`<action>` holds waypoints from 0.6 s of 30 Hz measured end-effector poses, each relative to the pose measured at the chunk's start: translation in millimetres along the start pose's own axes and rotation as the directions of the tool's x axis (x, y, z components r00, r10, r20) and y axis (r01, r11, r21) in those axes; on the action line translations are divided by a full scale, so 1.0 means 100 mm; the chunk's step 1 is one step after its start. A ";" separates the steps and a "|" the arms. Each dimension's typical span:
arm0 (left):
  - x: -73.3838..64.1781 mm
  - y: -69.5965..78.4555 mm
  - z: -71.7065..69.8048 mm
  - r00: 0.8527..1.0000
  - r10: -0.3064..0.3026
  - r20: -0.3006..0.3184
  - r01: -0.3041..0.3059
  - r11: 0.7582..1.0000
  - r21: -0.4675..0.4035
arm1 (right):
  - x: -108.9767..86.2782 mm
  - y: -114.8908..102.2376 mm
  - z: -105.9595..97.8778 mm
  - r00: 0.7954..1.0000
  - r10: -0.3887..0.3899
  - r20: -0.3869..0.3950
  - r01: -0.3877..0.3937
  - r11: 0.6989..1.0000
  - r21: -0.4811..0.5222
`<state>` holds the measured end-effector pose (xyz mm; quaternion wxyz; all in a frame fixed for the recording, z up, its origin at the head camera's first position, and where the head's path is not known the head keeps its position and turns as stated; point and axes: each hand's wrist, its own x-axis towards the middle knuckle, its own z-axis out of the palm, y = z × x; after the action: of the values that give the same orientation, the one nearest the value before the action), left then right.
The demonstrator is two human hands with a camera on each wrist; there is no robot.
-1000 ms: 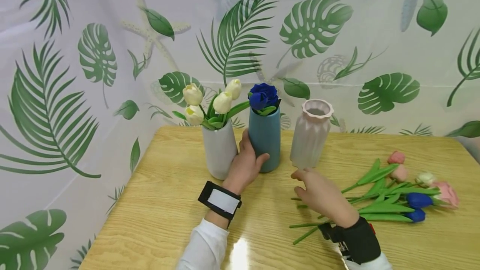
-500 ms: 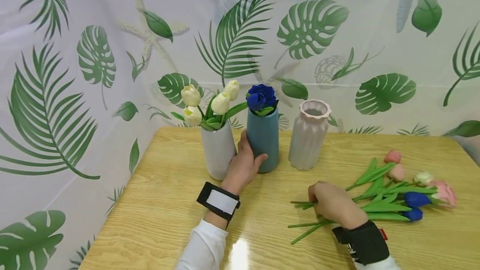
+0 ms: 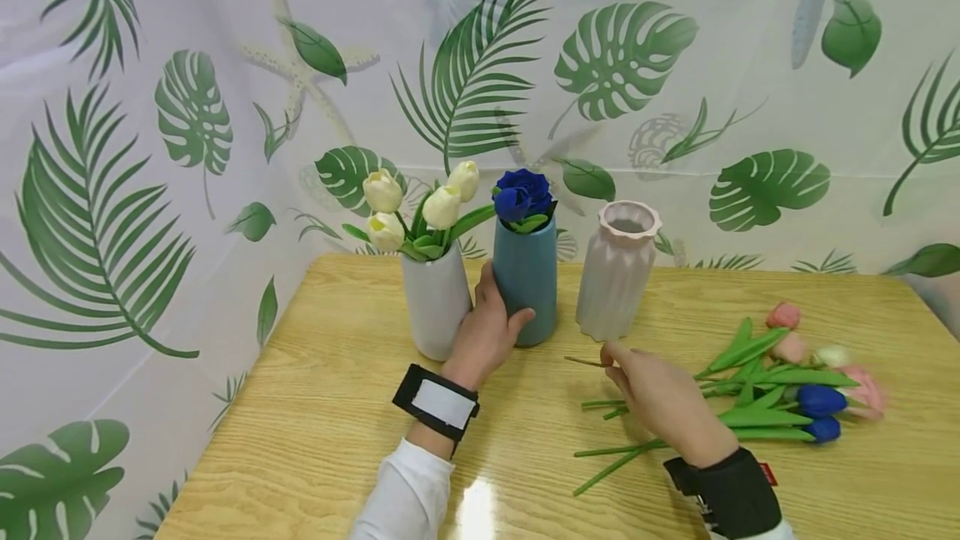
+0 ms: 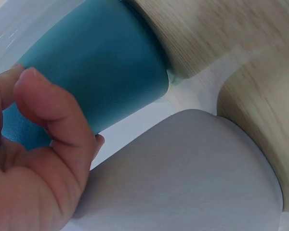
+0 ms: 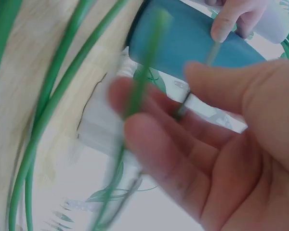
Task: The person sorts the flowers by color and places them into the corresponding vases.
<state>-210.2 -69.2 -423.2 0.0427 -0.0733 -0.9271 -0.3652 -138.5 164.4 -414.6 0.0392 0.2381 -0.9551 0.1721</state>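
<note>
My left hand (image 3: 491,323) grips the lower part of a blue vase (image 3: 534,282), thumb across its front, with blue flowers (image 3: 523,192) standing in it. Just left of that hand is a white vase (image 3: 435,307) of cream tulips (image 3: 442,207). In my right hand (image 3: 667,402), thumb and fingertips pinch a thin flower stem (image 3: 583,362), whose end sticks out leftward. Its blossom cannot be singled out in the bunch. A blurred green stem (image 5: 143,79) runs past those fingers in the right wrist view. More tulip stems (image 3: 618,465) lie under the hand.
A pale pink fluted vase (image 3: 617,273) with no flowers stands right of the blue one. Pink, white and blue blossoms (image 3: 821,401) lie at the right of the wooden table (image 3: 300,407). A leaf-printed cloth (image 3: 645,140) hangs behind.
My right hand moved down and right to the stems, then rose slightly with one pinched. The pink and white blossoms shifted left. My left hand stayed on the blue vase.
</note>
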 end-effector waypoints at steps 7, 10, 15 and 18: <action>-0.01 0.00 0.00 1.000 0.008 -0.003 -0.008 1.000 0.006 | 0.03 -0.01 -0.01 0.990 0.023 0.141 -0.053 0.975 0.218; -0.01 0.00 -0.01 1.000 0.004 0.000 -0.004 1.000 0.008 | 0.04 0.00 0.01 0.964 0.050 0.260 -0.121 0.957 0.263; 0.00 0.00 0.00 1.000 0.000 0.002 0.000 1.000 0.012 | 0.04 0.00 0.04 0.949 0.064 0.308 -0.134 0.968 0.212; 0.00 -0.01 0.00 1.000 0.005 -0.002 -0.005 1.000 0.010 | 0.03 -0.03 0.05 0.958 0.047 0.283 -0.099 0.980 0.173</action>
<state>-210.1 -69.5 -423.7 0.0450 -0.0752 -0.9286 -0.3607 -140.1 159.1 -418.0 -0.1238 0.2268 -0.9391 0.2267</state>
